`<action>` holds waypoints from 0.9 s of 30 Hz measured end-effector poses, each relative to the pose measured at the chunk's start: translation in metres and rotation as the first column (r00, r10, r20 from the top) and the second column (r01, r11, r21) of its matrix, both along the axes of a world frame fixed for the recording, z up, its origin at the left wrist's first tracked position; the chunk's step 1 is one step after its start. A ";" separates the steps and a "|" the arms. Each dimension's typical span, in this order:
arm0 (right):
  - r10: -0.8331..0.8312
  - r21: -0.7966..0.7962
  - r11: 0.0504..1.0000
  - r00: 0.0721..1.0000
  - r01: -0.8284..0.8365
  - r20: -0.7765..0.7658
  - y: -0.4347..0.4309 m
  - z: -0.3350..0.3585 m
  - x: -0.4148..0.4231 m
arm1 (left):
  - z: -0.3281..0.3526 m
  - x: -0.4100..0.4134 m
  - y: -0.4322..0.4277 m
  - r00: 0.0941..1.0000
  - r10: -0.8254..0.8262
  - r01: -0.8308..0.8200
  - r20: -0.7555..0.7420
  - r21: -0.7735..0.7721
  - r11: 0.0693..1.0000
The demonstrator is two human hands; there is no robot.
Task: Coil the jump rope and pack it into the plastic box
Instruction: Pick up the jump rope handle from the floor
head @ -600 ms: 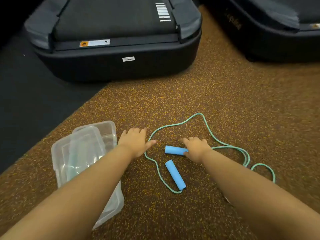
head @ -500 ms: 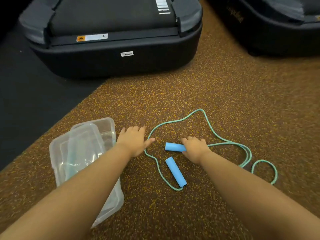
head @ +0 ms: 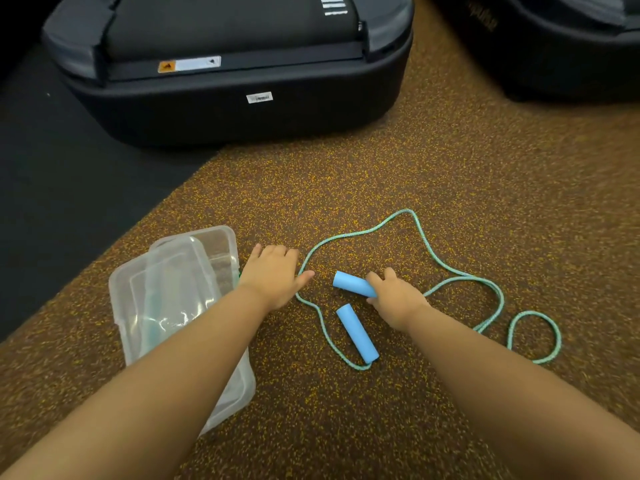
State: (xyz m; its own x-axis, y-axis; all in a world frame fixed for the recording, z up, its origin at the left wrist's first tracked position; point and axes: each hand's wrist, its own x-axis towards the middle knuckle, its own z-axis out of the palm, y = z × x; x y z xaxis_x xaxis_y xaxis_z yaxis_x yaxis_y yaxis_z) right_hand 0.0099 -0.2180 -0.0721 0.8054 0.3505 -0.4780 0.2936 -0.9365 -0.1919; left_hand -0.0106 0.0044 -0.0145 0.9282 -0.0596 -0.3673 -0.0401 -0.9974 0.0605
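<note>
While my right hand [head: 394,299] closes on one blue handle [head: 353,284] and my left hand [head: 273,277] lies spread flat beside the plastic box [head: 173,306], the jump rope [head: 450,271] sprawls uncoiled on the floor [head: 450,168], so coiling and packing both remain.

The plastic box [head: 180,306] is clear, glossy plastic with glare on its lid; right of it, the jump rope [head: 426,244] looks braided (teal cord), its handles [head: 356,332] matt, smooth foam, on rough speckled rubber floor [head: 450,168]
</note>
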 end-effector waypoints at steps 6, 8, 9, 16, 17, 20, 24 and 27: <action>0.045 0.022 0.999 0.997 -0.046 0.057 0.010 0.041 0.007 | 0.027 0.004 0.000 0.999 -0.031 0.031 0.029 0.010 0.999; 0.090 0.003 0.996 0.990 -0.091 0.104 0.014 0.060 0.011 | 0.042 0.006 -0.001 0.998 -0.046 0.045 0.041 0.014 0.999; 0.123 0.001 0.992 0.985 -0.124 0.120 0.017 0.070 0.013 | 0.050 0.008 -0.002 0.997 -0.051 0.051 0.054 0.008 0.999; 0.356 0.023 0.929 0.912 -0.368 0.205 0.051 0.156 0.010 | 0.122 0.001 -0.006 0.991 -0.107 0.124 0.085 -0.223 0.967; 0.390 0.006 0.915 0.889 -0.403 0.239 0.056 0.169 0.006 | 0.132 -0.004 -0.007 0.992 -0.100 0.117 0.077 -0.279 0.953; 0.482 -0.031 0.867 0.823 -0.496 0.301 0.061 0.206 -0.004 | 0.158 -0.017 -0.007 0.999 -0.047 0.051 0.021 -0.455 0.889; 0.519 0.004 0.831 0.779 -0.556 0.351 0.055 0.256 -0.016 | 0.188 -0.030 -0.004 1.000 -0.020 0.002 -0.024 -0.591 0.807; 0.526 0.048 0.807 0.754 -0.588 0.392 0.049 0.286 -0.023 | 0.213 -0.035 -0.005 0.998 -0.032 -0.006 -0.045 -0.665 0.747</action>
State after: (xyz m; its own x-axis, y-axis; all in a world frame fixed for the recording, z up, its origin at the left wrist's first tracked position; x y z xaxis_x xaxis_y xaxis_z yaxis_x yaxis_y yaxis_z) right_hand -0.0133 -0.1690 0.2140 0.5406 0.8346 -0.1061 0.8284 -0.5500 -0.1063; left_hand -0.0456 -0.0003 0.1987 0.9069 -0.3184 -0.2759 -0.0308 -0.7033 0.7102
